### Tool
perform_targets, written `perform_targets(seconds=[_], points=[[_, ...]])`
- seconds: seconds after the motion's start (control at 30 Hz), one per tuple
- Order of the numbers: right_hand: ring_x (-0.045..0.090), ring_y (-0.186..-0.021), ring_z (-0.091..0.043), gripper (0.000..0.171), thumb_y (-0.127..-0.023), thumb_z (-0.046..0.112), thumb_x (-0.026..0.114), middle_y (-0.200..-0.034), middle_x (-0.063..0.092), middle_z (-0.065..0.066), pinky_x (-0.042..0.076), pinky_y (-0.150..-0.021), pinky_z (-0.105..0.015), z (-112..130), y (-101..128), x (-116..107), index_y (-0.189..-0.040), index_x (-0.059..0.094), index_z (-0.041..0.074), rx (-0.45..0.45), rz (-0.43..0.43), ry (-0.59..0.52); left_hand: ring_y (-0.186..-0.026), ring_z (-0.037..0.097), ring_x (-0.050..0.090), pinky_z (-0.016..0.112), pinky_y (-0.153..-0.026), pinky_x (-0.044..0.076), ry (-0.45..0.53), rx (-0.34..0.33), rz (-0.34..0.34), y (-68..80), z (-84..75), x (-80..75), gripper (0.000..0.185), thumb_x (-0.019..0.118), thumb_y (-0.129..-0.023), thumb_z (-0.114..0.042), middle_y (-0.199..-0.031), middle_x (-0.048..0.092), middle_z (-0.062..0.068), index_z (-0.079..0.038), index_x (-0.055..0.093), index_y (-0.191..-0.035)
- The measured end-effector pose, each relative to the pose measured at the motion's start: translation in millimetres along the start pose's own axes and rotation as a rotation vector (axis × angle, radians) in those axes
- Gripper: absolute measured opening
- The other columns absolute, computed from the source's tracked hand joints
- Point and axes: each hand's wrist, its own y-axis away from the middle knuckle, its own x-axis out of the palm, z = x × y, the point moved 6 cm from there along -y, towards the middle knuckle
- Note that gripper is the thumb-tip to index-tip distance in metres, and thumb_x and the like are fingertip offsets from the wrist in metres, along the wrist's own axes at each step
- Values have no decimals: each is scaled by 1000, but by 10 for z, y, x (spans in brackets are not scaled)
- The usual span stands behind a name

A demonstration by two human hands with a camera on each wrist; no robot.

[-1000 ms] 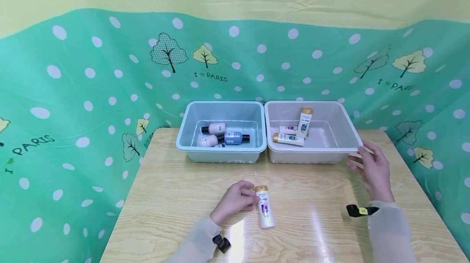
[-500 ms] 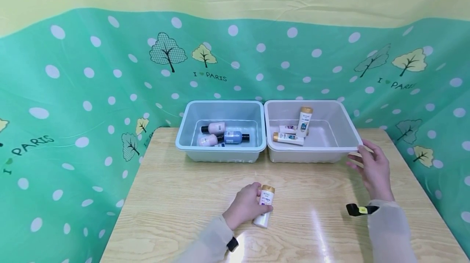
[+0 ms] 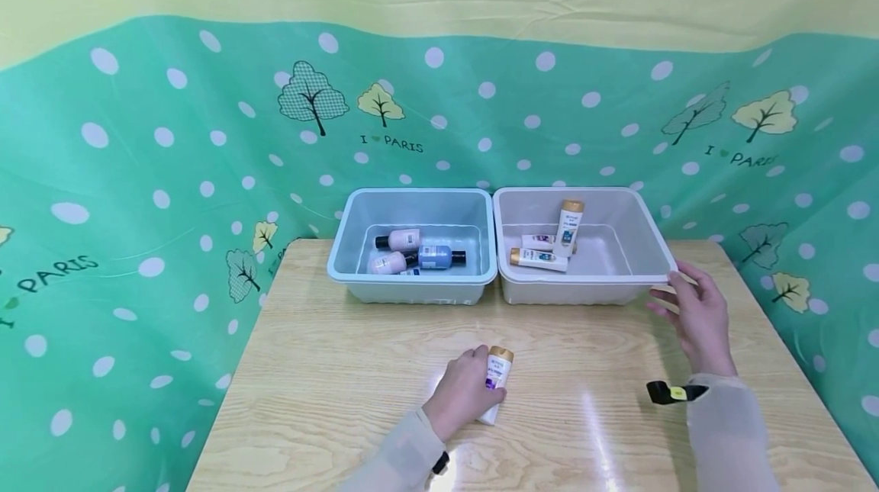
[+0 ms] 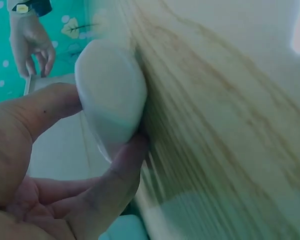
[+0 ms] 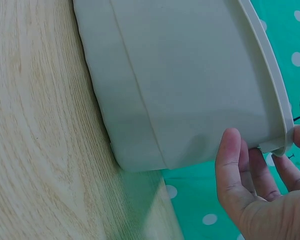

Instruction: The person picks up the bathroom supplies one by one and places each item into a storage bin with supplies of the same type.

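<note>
On the table, my left hand (image 3: 462, 391) grips a white bottle with a gold cap (image 3: 499, 371), whose label shows a purple patch. Seen in the left wrist view, the bottle's rounded white base (image 4: 110, 85) sits between thumb and fingers, close to the wood surface. My right hand (image 3: 702, 320) holds the front right corner of the grey plastic bin (image 3: 590, 279). In the right wrist view, thumb and index finger pinch the bin's rim (image 5: 275, 75), while the other fingers lie below it, by the wall.
Inside the grey bin lie several white bottles, one with a gold cap (image 3: 569, 226) propped on others. To its left stands a light blue bin (image 3: 412, 278) with pink bottles and a blue bottle (image 3: 436, 256). A green patterned cloth (image 3: 206, 133) hangs behind the wooden table (image 3: 309, 370).
My left hand moved right from beside the bottle, took hold of it, and the bottle has turned slightly. My right hand stays at the grey bin's corner.
</note>
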Motion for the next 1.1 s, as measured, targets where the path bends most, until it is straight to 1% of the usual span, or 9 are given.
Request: perform_targets(seconds=[0.1, 0.2, 0.33, 0.4, 0.53, 0.67, 0.83, 0.93, 1.1], points=[[71, -87, -17, 50, -98, 27, 67, -120, 55, -4, 60, -73, -33, 3, 3, 6, -143, 50, 14, -1, -3, -1, -60, 16, 58, 18, -45, 45, -6, -1, -6, 3, 1, -21, 75, 86, -76, -23, -93, 64, 13, 12, 51, -133], [71, -87, -18, 50, -98, 26, 68, -120, 55, -4, 60, -73, -34, 8, 8, 6, -143, 50, 13, -1, -4, -13, -60, 18, 60, 20, -45, 46, -65, 18, -23, 13, -31, -47, 75, 86, -77, -23, -93, 65, 16, 13, 51, -133], [71, -87, -18, 51, -97, 25, 68, -119, 56, -4, 60, -73, -34, 13, 15, 9, -143, 49, 13, 3, -5, -19, -61, 22, 62, 26, -47, 50, -219, 65, -70, 37, -101, -53, 68, 87, -76, -30, -85, 64, 12, 13, 58, -120], [71, -87, -18, 51, -97, 26, 68, -119, 56, -4, 60, -73, -34, 14, 16, 10, -143, 49, 13, 5, -9, -12, -60, 22, 62, 28, -47, 50, -267, 81, -92, 39, -114, -36, 63, 88, -75, -31, -81, 62, 10, 11, 61, -113], [71, -88, -17, 51, -97, 27, 68, -119, 57, -3, 60, -73, -33, 17, 14, 14, -143, 50, 14, 2, -19, 12, -56, 17, 56, 24, -44, 45, -262, 101, -105, 38, -105, -22, 46, 85, -75, -24, -75, 58, 6, 6, 63, -101], [71, -87, -17, 51, -97, 27, 68, -118, 57, -3, 60, -73, -33, 20, 14, 15, -143, 50, 13, 0, -17, 1, -54, 11, 50, 20, -42, 42, -129, 86, -77, 12, -51, -42, 36, 81, -75, -19, -73, 55, 2, 4, 64, -98], [72, -86, -18, 50, -97, 24, 68, -117, 58, -4, 59, -73, -34, 17, 15, 13, -142, 50, 12, -4, -2, -31, -55, 6, 54, 20, -44, 48, 192, -2, -9, -41, 85, -40, 49, 85, -76, -21, -81, 65, 2, 4, 65, -114], [71, -85, -18, 50, -97, 23, 68, -118, 58, -4, 60, -72, -34, 13, 12, 11, -143, 50, 12, -7, 0, -34, -64, 6, 61, 22, -52, 54, 389, -58, 22, -75, 177, -19, 54, 87, -76, -23, -89, 69, 1, -1, 65, -120], [71, -83, -17, 50, -97, 23, 68, -117, 59, -4, 60, -72, -35, 10, 8, 8, -142, 50, 12, -7, -2, -36, -83, 10, 66, 26, -66, 57, 619, -124, 33, -125, 291, 8, 50, 88, -77, -26, -97, 70, -3, -7, 68, -118]])
